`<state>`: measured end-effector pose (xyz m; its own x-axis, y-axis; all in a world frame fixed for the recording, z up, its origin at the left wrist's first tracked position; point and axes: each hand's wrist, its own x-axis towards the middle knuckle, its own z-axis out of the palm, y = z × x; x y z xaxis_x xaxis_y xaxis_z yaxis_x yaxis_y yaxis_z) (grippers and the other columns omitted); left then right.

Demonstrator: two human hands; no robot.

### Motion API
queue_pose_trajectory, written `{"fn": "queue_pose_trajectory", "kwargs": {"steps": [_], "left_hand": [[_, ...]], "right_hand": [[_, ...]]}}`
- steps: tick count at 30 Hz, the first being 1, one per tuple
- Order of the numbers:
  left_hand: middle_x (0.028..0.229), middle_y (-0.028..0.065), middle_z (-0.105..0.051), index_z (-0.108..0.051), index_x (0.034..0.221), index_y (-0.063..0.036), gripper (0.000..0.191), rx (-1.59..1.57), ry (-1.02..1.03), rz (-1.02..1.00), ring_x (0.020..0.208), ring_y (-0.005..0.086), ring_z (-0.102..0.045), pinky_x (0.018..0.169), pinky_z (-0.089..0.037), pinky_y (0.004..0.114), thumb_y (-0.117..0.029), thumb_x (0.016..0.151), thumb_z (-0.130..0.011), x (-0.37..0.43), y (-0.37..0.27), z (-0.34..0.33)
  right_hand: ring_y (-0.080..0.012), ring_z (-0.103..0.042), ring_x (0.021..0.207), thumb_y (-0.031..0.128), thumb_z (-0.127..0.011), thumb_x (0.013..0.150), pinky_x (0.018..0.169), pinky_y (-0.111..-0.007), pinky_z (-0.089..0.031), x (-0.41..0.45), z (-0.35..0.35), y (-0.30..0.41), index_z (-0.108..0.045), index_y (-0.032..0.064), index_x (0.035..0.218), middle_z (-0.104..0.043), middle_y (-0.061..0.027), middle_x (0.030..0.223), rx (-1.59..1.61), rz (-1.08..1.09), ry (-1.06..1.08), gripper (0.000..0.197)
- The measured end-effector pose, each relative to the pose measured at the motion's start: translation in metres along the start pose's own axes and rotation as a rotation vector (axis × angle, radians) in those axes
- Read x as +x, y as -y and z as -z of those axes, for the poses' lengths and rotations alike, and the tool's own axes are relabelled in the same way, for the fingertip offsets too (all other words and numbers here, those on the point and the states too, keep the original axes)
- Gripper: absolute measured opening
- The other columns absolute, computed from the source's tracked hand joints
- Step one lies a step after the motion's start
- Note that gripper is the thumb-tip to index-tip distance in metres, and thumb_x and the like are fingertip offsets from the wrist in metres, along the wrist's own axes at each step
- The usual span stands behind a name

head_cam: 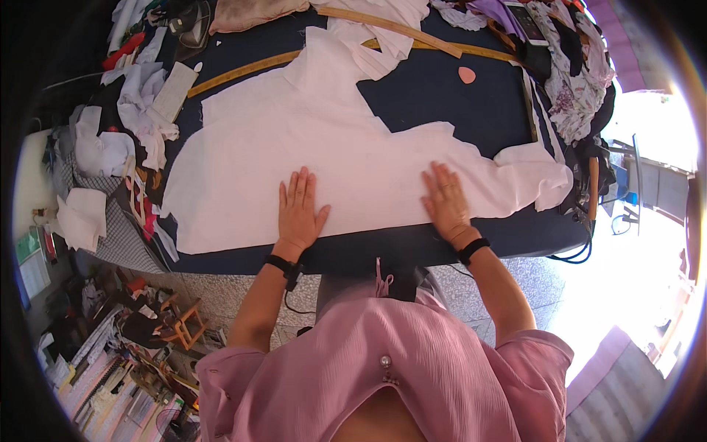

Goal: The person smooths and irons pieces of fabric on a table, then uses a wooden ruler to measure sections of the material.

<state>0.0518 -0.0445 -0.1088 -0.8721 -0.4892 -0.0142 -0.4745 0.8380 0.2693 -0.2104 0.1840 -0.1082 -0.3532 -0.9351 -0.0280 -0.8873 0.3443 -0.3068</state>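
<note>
A large piece of white fabric point(353, 166) lies spread over a table with a dark blue cover point(442, 99). Flat on its lower middle rests my left hand point(299, 212), palm down, the thumb apart from the fingers. My right hand point(447, 201), slightly blurred, is palm down on the fabric further right, near its front edge. Neither hand grips anything. Toward the right end the fabric is bunched and folded. Yellow measuring rulers point(243, 72) and a wooden strip point(386, 25) lie along the far side, touching the cloth. A pink tailor's chalk point(467, 75) sits beyond my right hand.
An iron point(194, 27) stands at the far left, beside a tan cushion point(254, 14). Fabric scraps point(138, 99) crowd the left edge. Patterned cloth point(574, 94) and a phone point(526, 23) lie at the far right. A cord point(580, 257) hangs off the right corner.
</note>
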Motion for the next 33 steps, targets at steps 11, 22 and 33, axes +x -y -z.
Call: {"fn": "queue_pose_trajectory", "kwargs": {"steps": [11,22,33], "left_hand": [[0.152,0.0168,-0.029,-0.031,0.144,-0.0031,0.064,-0.104,-0.017,-0.172,0.140,0.0368,-0.027,0.113,-0.018,0.055,-0.023,0.089,-0.057,-0.003,-0.072,-0.014],[0.149,0.0139,-0.034,-0.041,0.139,-0.0058,0.058,-0.213,0.027,-0.239,0.138,0.0325,-0.031,0.114,-0.023,0.049,-0.024,0.087,-0.060,-0.010,-0.146,-0.023],[0.101,0.0048,-0.059,-0.063,0.098,-0.0090,0.027,-0.272,-0.326,-0.082,0.094,0.0255,-0.058,0.084,-0.044,0.041,-0.012,0.073,-0.073,-0.023,-0.115,-0.013]], "right_hand": [[-0.0371,-0.050,0.116,0.001,-0.056,0.083,0.098,-0.044,-0.041,-0.046,0.064,-0.074,-0.056,0.0037,0.116,-0.054,-0.0153,0.126,0.154,-0.098,-0.393,0.033],[-0.0094,-0.056,0.049,0.026,-0.062,0.092,0.044,-0.023,-0.044,-0.101,0.053,-0.065,-0.064,-0.0027,0.093,-0.062,-0.0064,0.064,1.068,-0.940,0.140,0.029],[-0.0143,-0.060,0.052,0.030,-0.067,0.089,0.048,-0.026,-0.050,-0.071,0.045,-0.041,-0.062,0.0014,0.100,-0.068,-0.0082,0.082,1.453,-1.295,0.058,0.031]]}}
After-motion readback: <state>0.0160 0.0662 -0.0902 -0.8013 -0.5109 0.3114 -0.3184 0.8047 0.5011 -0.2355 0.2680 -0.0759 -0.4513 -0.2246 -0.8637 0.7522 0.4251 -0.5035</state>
